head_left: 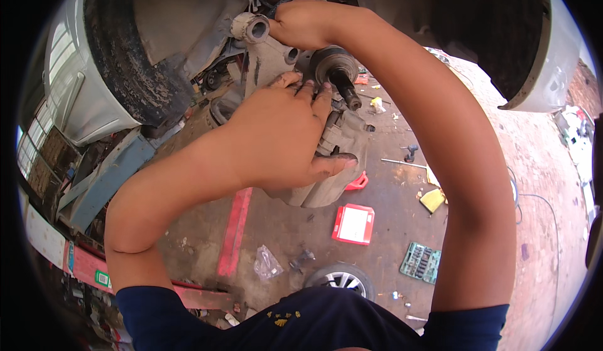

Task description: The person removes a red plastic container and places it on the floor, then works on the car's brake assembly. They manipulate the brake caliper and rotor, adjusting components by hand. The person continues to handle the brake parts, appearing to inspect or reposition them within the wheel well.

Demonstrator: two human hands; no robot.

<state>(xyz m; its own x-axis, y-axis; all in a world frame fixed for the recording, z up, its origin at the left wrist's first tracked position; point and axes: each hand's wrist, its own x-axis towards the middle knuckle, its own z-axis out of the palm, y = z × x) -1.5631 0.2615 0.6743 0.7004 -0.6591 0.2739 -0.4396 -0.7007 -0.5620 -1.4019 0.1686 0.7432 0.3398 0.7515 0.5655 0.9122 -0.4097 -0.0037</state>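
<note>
My left hand (pixel 279 131) lies on the grey metal housing (pixel 308 194) of a vehicle's drivetrain, thumb stretched out and fingers apart. Its fingertips reach between a metal mount bracket (pixel 260 62) and a drive shaft end (pixel 339 77) with a dark stub. Nothing shows held in that hand. Higher up, my right hand (pixel 295 24) reaches in behind the bracket's round bushing eye (pixel 251 28). Its fingers are mostly hidden there, beside dark parts and hoses, so what it touches cannot be made out.
Wheel-arch liners (pixel 135 49) and pale body panels flank the work. A blue-grey lift arm (pixel 107 181) stands at left. On the floor below lie a red-and-white case (pixel 353 224), a green socket set (pixel 421 263), a wheel (pixel 342 280), a yellow sponge (pixel 432 200) and a plastic bag (pixel 267 263).
</note>
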